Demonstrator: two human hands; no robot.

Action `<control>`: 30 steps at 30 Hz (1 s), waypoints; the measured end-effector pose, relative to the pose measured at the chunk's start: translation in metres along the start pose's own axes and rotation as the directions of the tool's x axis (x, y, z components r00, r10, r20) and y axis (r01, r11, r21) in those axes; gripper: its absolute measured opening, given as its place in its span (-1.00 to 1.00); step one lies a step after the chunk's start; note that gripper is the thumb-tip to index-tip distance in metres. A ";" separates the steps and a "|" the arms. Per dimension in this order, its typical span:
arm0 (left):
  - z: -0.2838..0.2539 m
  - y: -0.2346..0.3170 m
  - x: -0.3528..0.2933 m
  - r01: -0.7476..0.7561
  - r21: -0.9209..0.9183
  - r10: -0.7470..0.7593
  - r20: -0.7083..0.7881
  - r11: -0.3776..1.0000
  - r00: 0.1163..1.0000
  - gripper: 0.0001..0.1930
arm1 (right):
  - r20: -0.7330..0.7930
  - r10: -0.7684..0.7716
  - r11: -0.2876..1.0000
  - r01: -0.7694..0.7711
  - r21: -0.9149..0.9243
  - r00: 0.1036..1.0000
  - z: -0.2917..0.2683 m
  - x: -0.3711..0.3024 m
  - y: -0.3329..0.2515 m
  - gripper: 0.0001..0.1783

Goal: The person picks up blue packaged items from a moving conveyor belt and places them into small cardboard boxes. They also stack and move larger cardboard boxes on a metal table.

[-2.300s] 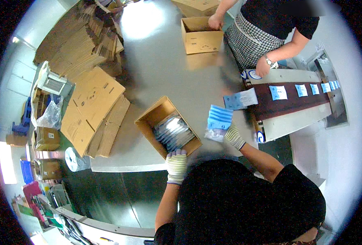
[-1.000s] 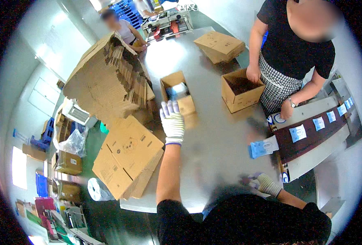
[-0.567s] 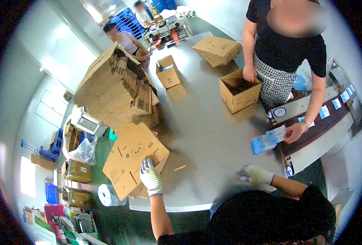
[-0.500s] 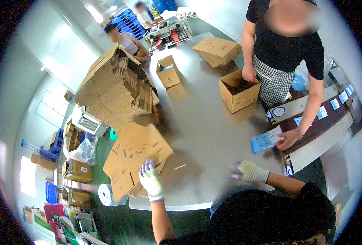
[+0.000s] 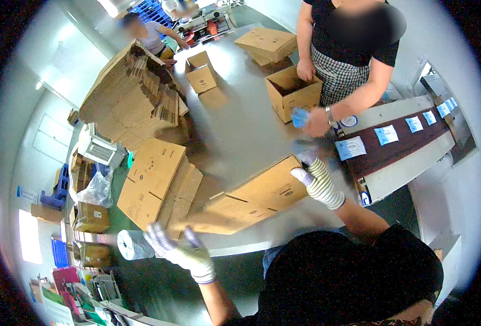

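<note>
I'm looking on from the side, and I set the middle of the clock on the folded cardboard box [image 5: 267, 187], with twelve pointing away from the worker. The box hangs slanted over the near part of the metal table [image 5: 232, 133].

The right hand [image 5: 323, 182] is near three o'clock. It pinches the box's far corner, thumb on the near side and fingers over the back. The left hand [image 5: 182, 252] is between seven and eight. Its fingers are spread wide and it grips nothing. The box's low end is blurry there, so I can't tell if the left thumb brushes it.

At nine o'clock sits a stack of flat boxes [image 5: 151, 176]. At one, another worker's hand [image 5: 317, 122] has something small and blue by an open-topped box [image 5: 297, 95]. At about two, a brown belt [image 5: 406, 140] carries blue and white packets [image 5: 386, 135].

I think the box could twist or slip, because just one hand has it, and only by a corner. If it swung toward two o'clock, it might knock the nearest packet [image 5: 350, 148]. If its low end dropped, it could slide off the table's near edge.
</note>
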State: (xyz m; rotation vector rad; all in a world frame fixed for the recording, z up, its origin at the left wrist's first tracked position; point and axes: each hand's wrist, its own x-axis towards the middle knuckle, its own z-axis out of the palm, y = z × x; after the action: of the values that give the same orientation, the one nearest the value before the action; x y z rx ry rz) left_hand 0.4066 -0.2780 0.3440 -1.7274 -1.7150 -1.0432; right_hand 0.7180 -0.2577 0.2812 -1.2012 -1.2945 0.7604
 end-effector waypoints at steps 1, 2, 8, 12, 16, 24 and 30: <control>0.007 -0.017 -0.010 0.097 -0.031 -0.098 -0.018 0.995 0.995 -0.36 | -0.004 0.006 1.000 -0.006 0.000 1.000 -0.006 -0.005 0.007 -0.76; 0.017 -0.033 -0.022 0.288 -0.229 -0.288 0.031 0.930 0.957 -0.36 | 0.055 -0.007 1.000 0.008 -0.019 0.998 -0.010 -0.008 0.017 -0.75; 0.050 -0.054 -0.077 0.754 -0.578 -0.544 0.542 0.312 0.641 -0.63 | 0.021 -0.052 0.986 0.055 -0.155 0.998 -0.015 -0.022 0.037 -0.60; 0.058 -0.028 -0.094 0.744 -0.653 -0.469 0.618 0.139 0.631 -0.86 | -0.171 0.034 0.982 -0.064 -0.176 0.985 -0.007 -0.027 0.061 -0.43; 0.057 -0.005 -0.102 0.734 -0.655 -0.461 0.604 0.178 0.651 -0.88 | -0.278 0.303 0.950 -0.313 0.008 0.912 -0.003 -0.025 0.081 -0.17; 0.059 -0.005 -0.118 0.759 -0.575 -0.591 0.510 0.306 0.625 -0.87 | 0.105 0.196 0.980 -0.189 -0.069 0.975 -0.010 -0.028 0.077 -0.24; 0.043 0.024 -0.119 0.588 -0.504 -0.349 0.493 0.632 0.797 -0.75 | 0.477 0.232 0.971 -0.234 -0.057 0.848 0.000 -0.034 0.094 -0.03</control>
State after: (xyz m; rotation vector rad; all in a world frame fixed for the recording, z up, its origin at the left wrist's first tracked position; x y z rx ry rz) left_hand 0.4477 -0.3184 0.2288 -1.9848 -2.3261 -1.8313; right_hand 0.7302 -0.2645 0.1824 -1.2236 -1.5610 1.3022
